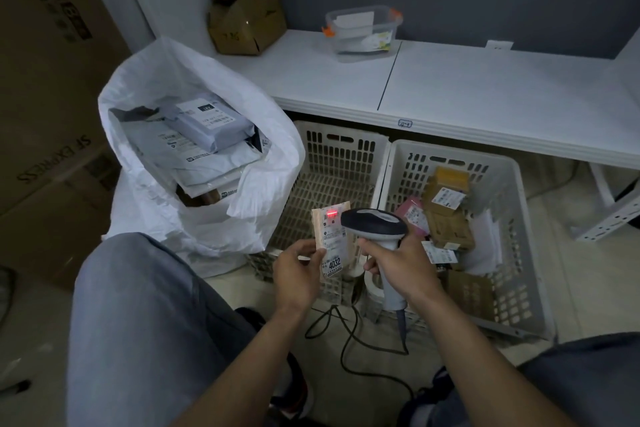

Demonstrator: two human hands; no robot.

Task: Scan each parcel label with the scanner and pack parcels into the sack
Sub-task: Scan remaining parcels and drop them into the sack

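The left hand (297,274) is gripping a small tan parcel (333,242) over the empty crate (341,163), while the right hand (398,265) is clutching the scanner (375,222), its red beam lighting the label. Next, I'd judge, comes dropping it into the white sack (194,156) just left.

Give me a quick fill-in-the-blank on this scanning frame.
1. The left hand holds a parcel whose label reads ____.
2. The scanner, gripped by the right hand, throws a ____ light on that label.
3. The sack is ____ in colour.
Missing: 4032; red; white.
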